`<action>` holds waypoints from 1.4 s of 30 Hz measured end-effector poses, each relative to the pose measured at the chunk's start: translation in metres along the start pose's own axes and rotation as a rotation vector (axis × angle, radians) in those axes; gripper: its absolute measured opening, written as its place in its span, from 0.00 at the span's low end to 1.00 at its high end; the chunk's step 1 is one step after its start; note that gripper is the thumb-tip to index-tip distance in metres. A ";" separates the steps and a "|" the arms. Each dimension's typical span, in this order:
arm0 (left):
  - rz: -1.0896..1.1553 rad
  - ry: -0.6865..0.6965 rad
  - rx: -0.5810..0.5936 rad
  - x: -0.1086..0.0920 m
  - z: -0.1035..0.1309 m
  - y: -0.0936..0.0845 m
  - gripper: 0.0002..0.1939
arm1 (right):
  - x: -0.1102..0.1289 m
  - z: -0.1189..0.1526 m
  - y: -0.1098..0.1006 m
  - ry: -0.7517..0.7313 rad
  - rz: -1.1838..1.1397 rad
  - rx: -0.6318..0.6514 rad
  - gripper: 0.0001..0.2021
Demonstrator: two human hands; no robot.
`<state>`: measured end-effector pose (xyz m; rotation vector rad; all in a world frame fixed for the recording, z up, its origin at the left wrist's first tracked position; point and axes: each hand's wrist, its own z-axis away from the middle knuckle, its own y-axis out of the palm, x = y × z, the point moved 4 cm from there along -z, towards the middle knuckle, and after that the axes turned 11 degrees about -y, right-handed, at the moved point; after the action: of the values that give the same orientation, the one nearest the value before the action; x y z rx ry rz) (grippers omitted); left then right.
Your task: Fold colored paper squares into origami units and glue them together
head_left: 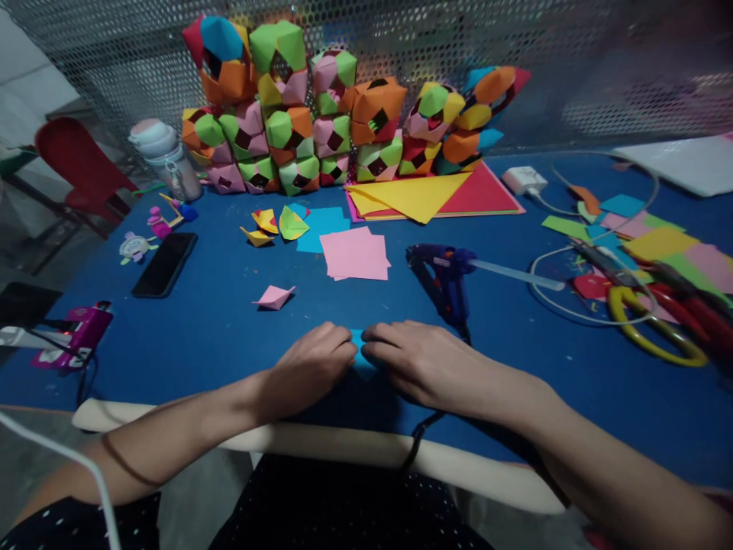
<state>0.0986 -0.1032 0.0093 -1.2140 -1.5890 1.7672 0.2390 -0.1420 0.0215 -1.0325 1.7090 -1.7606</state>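
A small blue piece of paper [359,353] lies low over the table near its front edge, mostly covered by my fingers. My left hand [321,360] closes on its left side, the fingertips pressed together. From the right, my right hand [409,357] grips the other side with bent fingers. Whether the paper is folded is hard to see. Just beyond my hands sit a folded pink paper piece [275,297] and a stack of pink paper squares [356,254]. A blue hot glue gun [452,279] with a clear glue stick lies past my right hand.
Folded-paper blocks [292,137] stand stacked along the perforated metal back panel. A phone [166,264] and purple power adapter [74,336] are at left. At right lie yellow-handled scissors [653,328], paper scraps [658,243] and a white cable [535,267]. Coloured sheets [486,191] lie behind.
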 end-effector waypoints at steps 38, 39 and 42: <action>-0.068 -0.021 -0.001 0.009 -0.010 -0.005 0.17 | -0.027 0.026 -0.016 0.304 -0.028 -0.100 0.10; -0.075 -0.007 0.026 0.007 -0.010 -0.003 0.16 | -0.026 0.025 -0.014 0.295 -0.035 -0.089 0.10; -0.065 0.014 0.060 0.004 -0.009 0.000 0.14 | -0.024 0.022 -0.010 0.265 -0.026 -0.056 0.12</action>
<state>0.1042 -0.0951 0.0089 -1.1318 -1.5393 1.7495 0.2724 -0.1359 0.0255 -0.8780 1.9204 -1.9477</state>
